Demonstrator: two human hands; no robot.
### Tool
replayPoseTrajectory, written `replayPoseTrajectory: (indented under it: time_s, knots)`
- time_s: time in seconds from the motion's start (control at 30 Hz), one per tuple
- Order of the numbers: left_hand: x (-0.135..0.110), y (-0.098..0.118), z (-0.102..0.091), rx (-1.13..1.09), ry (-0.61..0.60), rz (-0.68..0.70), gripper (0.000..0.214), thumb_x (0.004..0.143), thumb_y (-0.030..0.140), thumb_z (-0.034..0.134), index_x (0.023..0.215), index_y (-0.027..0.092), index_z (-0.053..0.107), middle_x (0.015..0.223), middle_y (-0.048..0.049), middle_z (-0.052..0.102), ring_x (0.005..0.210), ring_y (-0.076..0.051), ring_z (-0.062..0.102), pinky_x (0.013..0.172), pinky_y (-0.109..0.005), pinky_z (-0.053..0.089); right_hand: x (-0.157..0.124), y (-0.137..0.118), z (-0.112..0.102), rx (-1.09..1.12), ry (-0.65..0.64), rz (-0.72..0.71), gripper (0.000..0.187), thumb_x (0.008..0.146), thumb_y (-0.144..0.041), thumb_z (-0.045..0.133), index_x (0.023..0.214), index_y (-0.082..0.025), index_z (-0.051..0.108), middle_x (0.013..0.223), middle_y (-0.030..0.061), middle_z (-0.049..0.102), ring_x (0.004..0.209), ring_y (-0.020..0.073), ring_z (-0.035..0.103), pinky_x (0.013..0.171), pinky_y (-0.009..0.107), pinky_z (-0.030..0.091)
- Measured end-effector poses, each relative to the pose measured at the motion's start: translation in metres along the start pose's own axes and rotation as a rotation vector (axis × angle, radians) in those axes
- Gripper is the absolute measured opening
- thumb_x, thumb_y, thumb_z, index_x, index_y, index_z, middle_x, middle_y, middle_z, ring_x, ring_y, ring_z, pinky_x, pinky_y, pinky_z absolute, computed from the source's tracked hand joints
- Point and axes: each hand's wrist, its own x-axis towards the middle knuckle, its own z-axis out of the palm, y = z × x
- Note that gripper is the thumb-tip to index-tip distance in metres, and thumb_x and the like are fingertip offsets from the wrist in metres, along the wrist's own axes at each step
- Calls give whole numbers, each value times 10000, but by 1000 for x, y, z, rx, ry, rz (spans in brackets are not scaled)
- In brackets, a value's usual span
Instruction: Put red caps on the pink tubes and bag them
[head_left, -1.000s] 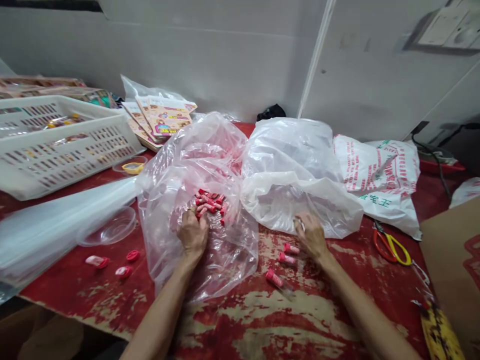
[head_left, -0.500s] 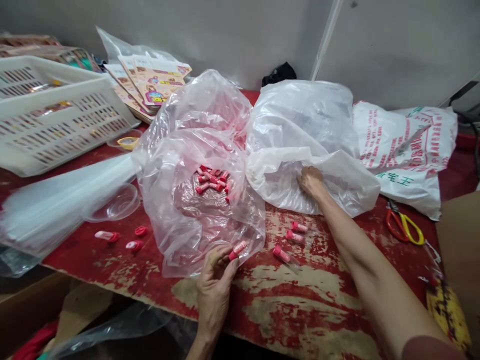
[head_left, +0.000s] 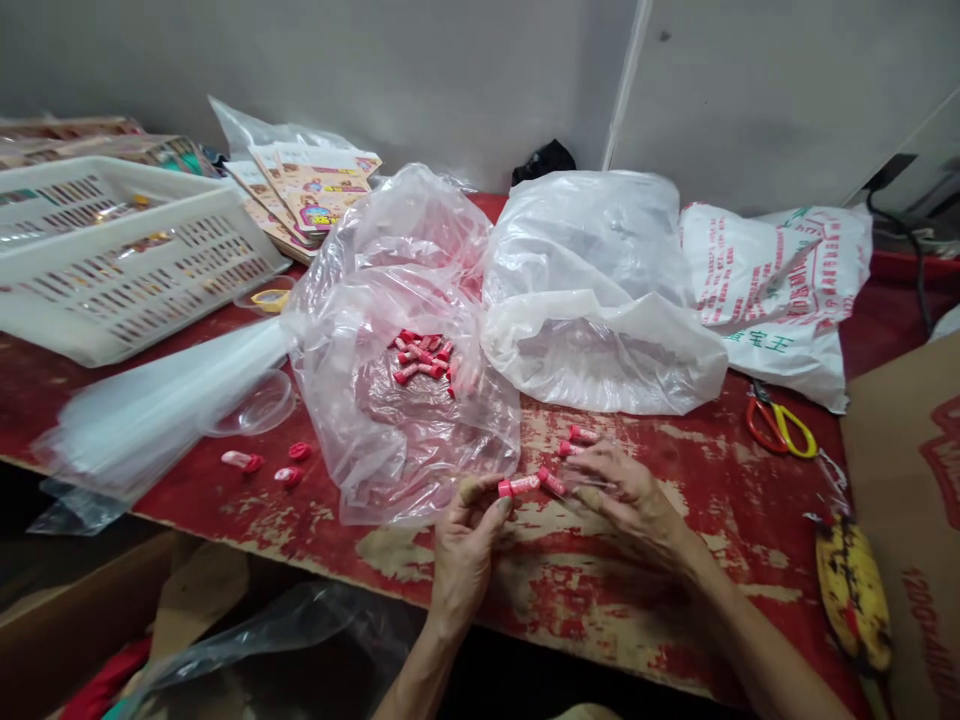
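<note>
Left hand [head_left: 461, 545] with pink tube [head_left: 517, 486] at fingertips; right hand [head_left: 634, 500] blurred

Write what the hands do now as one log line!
left hand: pinching pink tube | right hand: by loose tubes | clear bag: heap of tubes inside

Bare tabletop [head_left: 600, 620] open at 6 o'clock from right hand [head_left: 630, 500]. Clear bag [head_left: 390, 440] blocks 10 o'clock, white bag [head_left: 600, 330] 12 o'clock; scissors [head_left: 780, 428] 2 o'clock, banana [head_left: 853, 590] 4 o'clock.
</note>
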Motion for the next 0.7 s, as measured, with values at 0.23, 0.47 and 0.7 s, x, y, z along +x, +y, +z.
replayPoseTrajectory:
  time_s: [0.23, 0.47, 0.7]
  knots:
    - [-19, 0, 15, 53, -34, -18, 321, 626, 312, 779, 898, 172, 681, 761, -11, 680, 642, -104, 608, 629, -216, 508, -30, -18, 9, 14, -20, -42, 397, 893, -148, 464, 1281, -215, 519, 1028, 80, 569, 921, 162, 586, 772, 286, 521]
    - [-30, -10, 26, 30, -25, -18, 335, 595, 316, 799, 865, 166, 670, 825, -30, 681, 706, -135, 635, 679, -246, 522, -45, -28, 19, 50, 44, 6, 324, 868, -120, 505, 1176, -211, 540, 1016, 77, 584, 946, 184, 584, 803, 308, 519]
    - [-45, -24, 30, 204, -64, 39, 269, 723, 384, 691, 917, 202, 734, 949, -58, 716, 896, -199, 654, 818, -293, 515, -54, -42, 33, 86, 117, 128, 243, 880, -137, 488, 1101, -227, 533, 995, 53, 586, 927, 178, 585, 812, 297, 513]
